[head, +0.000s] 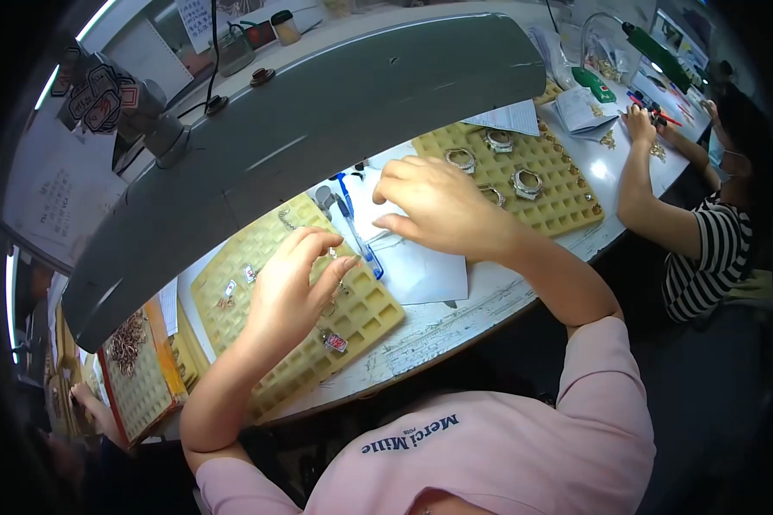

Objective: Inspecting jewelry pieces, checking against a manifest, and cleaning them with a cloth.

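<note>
Above a yellow gridded tray (373, 302) hangs my left hand (296, 277), thumb and forefinger curved towards each other around a small shiny piece, perhaps part of a chain; whether they grip it is unclear. A rectangular charm (335, 342) in red and white lies on that tray, with smaller charms (230, 288) farther left. My right hand (431, 199) is over white paper (425, 273), fingers bent and thumb apart, with nothing visible between them. Blue pens (361, 238) lie between the hands. A second yellow tray (567, 215) holds several watch-case-shaped metal pieces (527, 184).
A wide grey lamp hood (309, 122) spans the bench just beyond my hands. At the right, a co-worker in a striped top (708, 251) handles something near a green lamp (660, 55). At the left, another person's arm (96, 412) is beside a tray of chains (125, 344).
</note>
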`<state>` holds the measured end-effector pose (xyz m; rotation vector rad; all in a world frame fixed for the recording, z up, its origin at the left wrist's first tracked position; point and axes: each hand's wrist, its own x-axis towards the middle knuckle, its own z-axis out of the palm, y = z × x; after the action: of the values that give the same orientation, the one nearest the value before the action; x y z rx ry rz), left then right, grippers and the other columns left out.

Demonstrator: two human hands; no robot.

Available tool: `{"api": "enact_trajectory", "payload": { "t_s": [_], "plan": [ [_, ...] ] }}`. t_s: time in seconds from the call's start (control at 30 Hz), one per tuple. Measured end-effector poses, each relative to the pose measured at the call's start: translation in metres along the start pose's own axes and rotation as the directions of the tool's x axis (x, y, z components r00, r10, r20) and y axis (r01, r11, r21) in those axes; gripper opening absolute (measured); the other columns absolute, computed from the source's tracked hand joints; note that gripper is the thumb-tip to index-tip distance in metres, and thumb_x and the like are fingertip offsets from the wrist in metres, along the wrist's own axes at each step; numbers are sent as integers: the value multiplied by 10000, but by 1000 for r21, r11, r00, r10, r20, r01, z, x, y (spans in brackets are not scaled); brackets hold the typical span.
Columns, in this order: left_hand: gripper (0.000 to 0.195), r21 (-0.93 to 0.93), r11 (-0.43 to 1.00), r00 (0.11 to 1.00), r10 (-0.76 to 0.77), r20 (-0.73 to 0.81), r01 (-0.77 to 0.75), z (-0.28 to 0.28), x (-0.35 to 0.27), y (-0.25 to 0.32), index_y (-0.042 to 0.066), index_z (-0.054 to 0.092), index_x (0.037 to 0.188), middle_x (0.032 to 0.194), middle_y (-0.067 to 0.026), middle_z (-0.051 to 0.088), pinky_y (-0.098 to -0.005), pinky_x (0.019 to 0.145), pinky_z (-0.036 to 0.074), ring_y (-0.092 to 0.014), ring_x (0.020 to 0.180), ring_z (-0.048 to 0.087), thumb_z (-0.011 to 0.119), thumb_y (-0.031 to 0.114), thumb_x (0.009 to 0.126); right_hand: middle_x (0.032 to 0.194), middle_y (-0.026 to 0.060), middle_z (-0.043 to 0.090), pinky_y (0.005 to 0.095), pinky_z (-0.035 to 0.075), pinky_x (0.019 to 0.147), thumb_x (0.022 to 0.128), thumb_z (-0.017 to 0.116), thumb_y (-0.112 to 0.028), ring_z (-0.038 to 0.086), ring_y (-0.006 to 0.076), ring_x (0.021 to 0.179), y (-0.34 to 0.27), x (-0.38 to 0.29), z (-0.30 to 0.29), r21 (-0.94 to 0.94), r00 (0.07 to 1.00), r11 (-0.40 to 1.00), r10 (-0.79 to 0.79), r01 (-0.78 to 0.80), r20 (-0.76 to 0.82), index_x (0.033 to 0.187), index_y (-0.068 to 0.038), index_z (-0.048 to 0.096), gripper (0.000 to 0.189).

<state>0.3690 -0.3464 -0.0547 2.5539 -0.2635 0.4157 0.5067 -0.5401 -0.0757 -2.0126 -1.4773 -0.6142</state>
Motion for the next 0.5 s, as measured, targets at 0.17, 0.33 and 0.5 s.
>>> {"api": "enact_trajectory", "payload": {
  "t_s": [0.17, 0.33, 0.5],
  "plan": [
    [346, -59, 992, 993, -107, 50, 110, 6, 9, -3, -21, 605, 1096, 1064, -145, 607, -338, 770, 496, -253, 930, 601, 685, 229, 871, 838, 79, 577, 372, 455, 726, 745, 642, -82, 580, 260, 863, 1, -9, 13, -216, 993, 976, 15, 12, 120, 726, -56, 601, 52],
    [609, -393, 895, 976, -214, 43, 213, 13, 35, 5, -27, 447, 1341, 1219, -131, 566, -330, 813, 500, -193, 1001, 589, 682, 313, 894, 778, 95, 608, 401, 502, 682, 817, 608, -133, 623, 285, 775, 5, 18, 15, -65, 940, 985, 135, -162, -313, 770, -55, 605, 91],
    [453, -769, 598, 968, -222, 115, 228, 12, 45, 7, 27, 487, 1309, 1134, -89, 622, -305, 840, 528, -143, 1006, 611, 600, 280, 951, 751, 122, 628, 414, 502, 652, 892, 575, -203, 629, 314, 694, -21, 28, -1, 281, 878, 939, 298, -199, -374, 775, -50, 583, 193]
  ]
}}
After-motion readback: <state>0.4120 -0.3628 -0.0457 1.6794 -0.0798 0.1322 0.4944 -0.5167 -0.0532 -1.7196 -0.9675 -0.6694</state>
